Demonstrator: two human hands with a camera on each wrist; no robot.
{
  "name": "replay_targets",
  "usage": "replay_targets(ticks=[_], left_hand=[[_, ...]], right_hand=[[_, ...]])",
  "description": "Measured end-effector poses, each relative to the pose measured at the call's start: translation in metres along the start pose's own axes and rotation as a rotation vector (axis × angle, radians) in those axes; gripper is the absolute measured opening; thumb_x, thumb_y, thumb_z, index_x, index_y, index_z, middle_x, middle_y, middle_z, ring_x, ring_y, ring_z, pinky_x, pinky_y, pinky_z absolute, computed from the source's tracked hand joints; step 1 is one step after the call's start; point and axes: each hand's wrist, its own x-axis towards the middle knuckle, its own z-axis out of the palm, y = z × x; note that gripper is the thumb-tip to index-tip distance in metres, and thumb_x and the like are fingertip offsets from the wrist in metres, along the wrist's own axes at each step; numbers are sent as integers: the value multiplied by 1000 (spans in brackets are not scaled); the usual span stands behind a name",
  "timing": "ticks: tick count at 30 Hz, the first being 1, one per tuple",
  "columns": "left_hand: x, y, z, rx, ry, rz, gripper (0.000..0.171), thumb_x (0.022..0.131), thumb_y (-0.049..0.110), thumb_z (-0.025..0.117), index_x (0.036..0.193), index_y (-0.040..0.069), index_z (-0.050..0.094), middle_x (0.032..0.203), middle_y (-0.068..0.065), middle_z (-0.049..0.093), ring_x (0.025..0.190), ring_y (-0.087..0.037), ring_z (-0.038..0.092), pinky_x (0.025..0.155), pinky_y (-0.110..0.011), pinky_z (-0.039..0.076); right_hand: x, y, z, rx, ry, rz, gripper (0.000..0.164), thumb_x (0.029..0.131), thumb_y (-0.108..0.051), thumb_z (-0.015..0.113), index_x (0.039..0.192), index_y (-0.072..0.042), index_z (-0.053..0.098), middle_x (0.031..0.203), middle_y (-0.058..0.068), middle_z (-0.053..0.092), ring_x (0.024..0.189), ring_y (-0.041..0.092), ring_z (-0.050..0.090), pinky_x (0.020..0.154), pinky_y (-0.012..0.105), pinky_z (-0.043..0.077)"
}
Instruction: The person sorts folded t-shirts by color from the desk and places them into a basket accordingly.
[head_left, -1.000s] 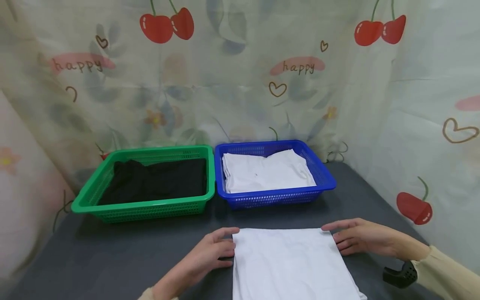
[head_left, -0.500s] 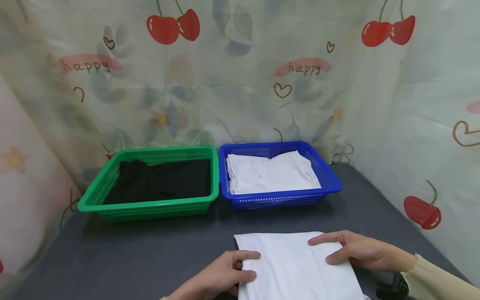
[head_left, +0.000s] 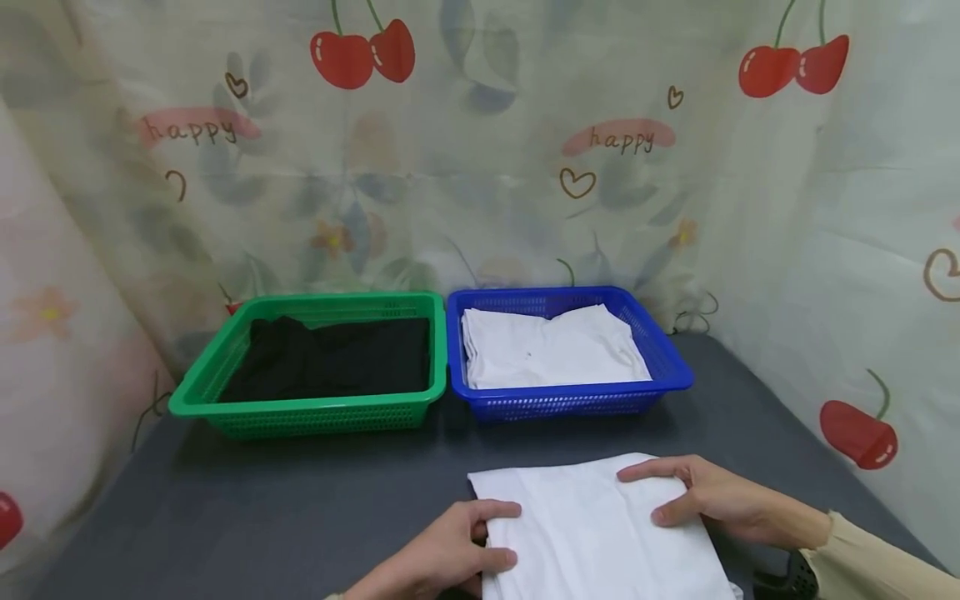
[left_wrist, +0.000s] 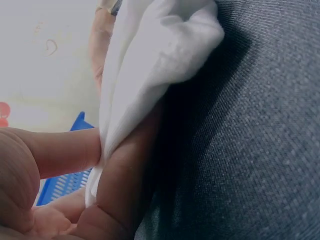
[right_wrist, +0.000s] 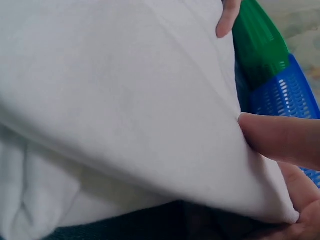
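A folded white cloth [head_left: 581, 533] lies at the front of the table in the head view, its far right corner tilted up. My left hand [head_left: 450, 546] pinches its left edge, thumb and forefinger on top. In the left wrist view, the layers of the cloth [left_wrist: 135, 75] pass between thumb and fingers, just above the dark surface. At the right edge, my right hand [head_left: 723, 500] pinches the cloth with thumb and forefinger over the top. The right wrist view shows the cloth's underside [right_wrist: 100, 195] partly lifted, with loose folds beneath.
Behind the cloth, a blue basket [head_left: 570, 400] holds folded white cloths [head_left: 551, 350]. Beside it on the left, a green basket [head_left: 315, 417] contains black cloth [head_left: 337, 358]. Both stand on the dark grey tabletop [head_left: 285, 500], with a printed curtain [head_left: 465, 167] behind.
Both hands have moved from resting beside the cloth's edges to gripping it from either side. The cloth's far right corner has risen slightly. The head view has shifted a little left.
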Motion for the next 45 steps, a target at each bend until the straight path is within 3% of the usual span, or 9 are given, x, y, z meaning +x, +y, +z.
replay_targets(ticks=[4,11,14,19,26,35,45], left_hand=[[3,4,1,30,38,2,53,84,2,76,134,7,60,90,-13,64,69,-23,67,59,-38,57],[7,7,-2,76,124,48,65,79,2,81,139,4,55,122,-20,57,74,-24,64,56,-40,57],[7,6,-2,77,128,57,66,78,1,82,139,4,55,122,-20,58,74,-24,64,55,-40,56],[7,5,-2,62,122,62,66,78,-1,81,139,4,55,121,-19,59,72,-24,64,54,-39,56],[6,5,-2,45,128,57,68,78,-1,81,140,4,54,127,-22,57,74,-24,65,53,-39,56],[7,4,-4,51,138,42,70,78,1,82,142,6,52,131,-24,55,81,-24,63,55,-40,56],[9,6,-6,82,150,39,70,79,4,82,142,8,53,134,-25,52,81,-24,63,55,-40,56]], right_hand=[[2,1,0,4,42,8,54,85,-9,74,137,-6,59,146,20,41,126,35,41,101,66,31],[3,2,1,36,87,18,52,85,-8,76,134,-3,60,144,23,41,119,31,48,98,54,43],[2,4,2,42,108,27,51,83,-8,77,132,-2,62,142,24,43,117,31,49,96,50,46],[2,5,3,33,152,53,53,81,-8,78,131,-2,62,145,27,38,120,33,46,97,56,42],[4,8,1,101,200,45,54,83,-9,78,134,-5,61,145,23,41,108,28,56,91,46,48],[5,10,0,93,78,44,46,89,-12,71,134,-4,61,146,24,38,115,28,51,94,50,46],[6,6,3,67,125,51,51,86,-11,75,135,-4,60,149,29,30,118,31,49,96,57,44]])
